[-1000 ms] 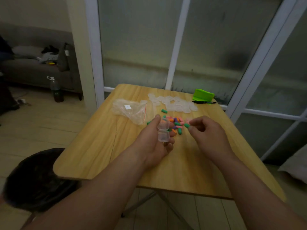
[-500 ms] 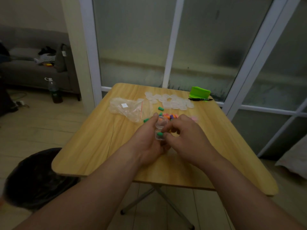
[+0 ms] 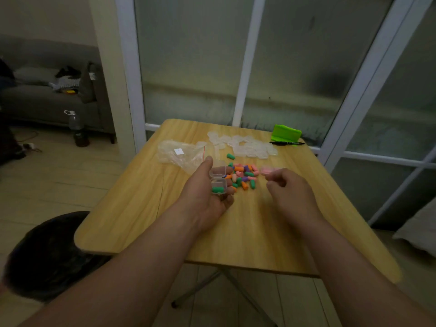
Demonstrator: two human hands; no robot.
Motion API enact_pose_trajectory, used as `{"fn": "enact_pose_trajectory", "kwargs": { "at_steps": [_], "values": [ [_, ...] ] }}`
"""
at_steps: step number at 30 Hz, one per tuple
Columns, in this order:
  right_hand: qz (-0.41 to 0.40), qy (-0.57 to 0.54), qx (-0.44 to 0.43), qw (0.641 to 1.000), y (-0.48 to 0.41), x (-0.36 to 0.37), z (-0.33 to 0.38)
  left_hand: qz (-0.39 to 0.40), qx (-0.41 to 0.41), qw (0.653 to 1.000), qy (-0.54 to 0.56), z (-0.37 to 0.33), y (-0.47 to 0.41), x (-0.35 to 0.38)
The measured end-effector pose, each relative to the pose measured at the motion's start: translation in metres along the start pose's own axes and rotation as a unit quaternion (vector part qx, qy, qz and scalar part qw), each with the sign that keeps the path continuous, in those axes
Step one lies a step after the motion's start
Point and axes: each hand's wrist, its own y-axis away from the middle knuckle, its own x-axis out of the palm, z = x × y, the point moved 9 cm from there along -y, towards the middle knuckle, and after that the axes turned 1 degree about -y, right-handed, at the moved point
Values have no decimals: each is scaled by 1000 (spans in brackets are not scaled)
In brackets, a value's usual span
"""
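Observation:
My left hand [image 3: 203,194] holds a small clear hinged case [image 3: 218,179] with its lid up, thumb along the left side. A green earplug [image 3: 218,190] lies inside the case. My right hand [image 3: 289,193] hovers to the right with loosely curled fingers and nothing in it. Between and beyond the hands, a pile of coloured earplugs [image 3: 243,175] in green, orange, pink and purple lies on the wooden table [image 3: 132,208]. A lone green earplug [image 3: 230,156] sits just past the pile.
Several empty clear cases [image 3: 243,145] are heaped at the back. A clear plastic bag [image 3: 181,154] lies back left, a green object [image 3: 286,133] and black pen [image 3: 286,143] back right. A pink-filled case [image 3: 267,170] sits near my right fingertips. A black bin [image 3: 47,253] stands left of the table.
My right hand carried a green earplug to the case, left it inside, then drew back to the right with nothing in it. My left hand kept holding the case.

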Motion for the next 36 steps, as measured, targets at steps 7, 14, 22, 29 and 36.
{"fn": "enact_pose_trajectory", "kwargs": {
  "at_steps": [7,14,22,29,36],
  "values": [
    [8,114,-63,991,-1,29,13,-15,-2,1000,5,-4,2,-5],
    [-7,195,-100,976,-7,41,18,-8,-5,1000,0,-6,9,0],
    [-30,73,-34,996,-5,20,6,12,-26,1000,-8,1,9,7],
    [5,29,-15,999,0,7,-1,13,-35,999,-12,9,3,8],
    [22,-98,-58,993,13,-5,35,19,-31,999,-37,13,-3,11]
  ]
}}
